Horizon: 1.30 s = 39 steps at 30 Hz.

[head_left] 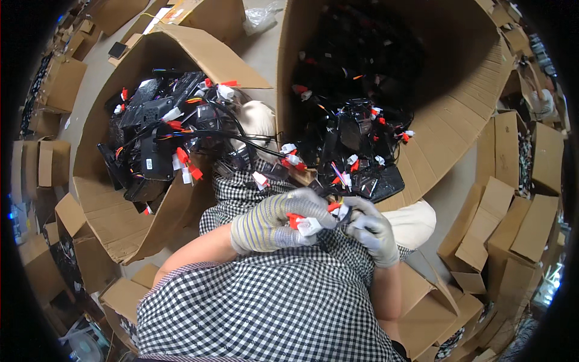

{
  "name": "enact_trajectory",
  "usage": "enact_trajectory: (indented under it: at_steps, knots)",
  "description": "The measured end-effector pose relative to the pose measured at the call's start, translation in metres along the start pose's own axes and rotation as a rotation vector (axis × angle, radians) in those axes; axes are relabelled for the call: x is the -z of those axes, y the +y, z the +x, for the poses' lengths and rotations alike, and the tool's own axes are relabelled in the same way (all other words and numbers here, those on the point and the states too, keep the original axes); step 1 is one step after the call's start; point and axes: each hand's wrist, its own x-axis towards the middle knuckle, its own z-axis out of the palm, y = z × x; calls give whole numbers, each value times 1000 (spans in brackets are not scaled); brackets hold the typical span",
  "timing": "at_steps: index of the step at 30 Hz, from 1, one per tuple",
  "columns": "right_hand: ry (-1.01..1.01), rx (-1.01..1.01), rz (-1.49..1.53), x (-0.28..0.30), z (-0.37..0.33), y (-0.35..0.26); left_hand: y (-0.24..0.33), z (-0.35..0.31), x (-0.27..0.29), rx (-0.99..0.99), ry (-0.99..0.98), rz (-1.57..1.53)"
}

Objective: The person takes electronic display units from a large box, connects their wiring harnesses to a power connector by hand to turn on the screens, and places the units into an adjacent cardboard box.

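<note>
Both hands wear striped grey work gloves and meet above my checked apron. Closed around a white cable connector (309,227) with a red piece beside it is my left hand (274,222). My right hand (372,232) pinches a second white connector (342,212), which has a red part and dark cable. The fingers hide much of both parts. Just beyond the hands, black electronic units (356,136) with wires and red-and-white plugs spill at the mouth of a large carton (449,136). More black units (158,157) are heaped in the left carton (99,208).
Cardboard boxes (518,229) with raised flaps stand along the right side. Others (57,81) line the left. A clear plastic bag (260,19) lies on the floor behind the cartons. At the far right edge, part of another person (543,102) shows.
</note>
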Motion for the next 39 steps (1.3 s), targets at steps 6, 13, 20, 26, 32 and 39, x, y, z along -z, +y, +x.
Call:
enact_trajectory:
  at_steps: [6, 13, 20, 26, 32, 39]
  knots:
    - [287, 42, 547, -5, -25, -33, 0, 1, -15, 75, 91, -367]
    - [151, -113, -115, -22, 0, -69, -1, 3, -20, 198, 238, 225]
    - [-98, -451, 235, -19, 7, -42, -12, 2, -8, 88, 69, 846]
    - [-84, -481, 496, -31, -3, -17, -15, 5, 0, -2, -26, 845]
    - [-87, -406, 348, -35, 3, -30, -15, 19, 5, -64, -129, 705]
    - [56, 280, -188, 18, -31, 6, -13, 64, -24, -467, -27, 788]
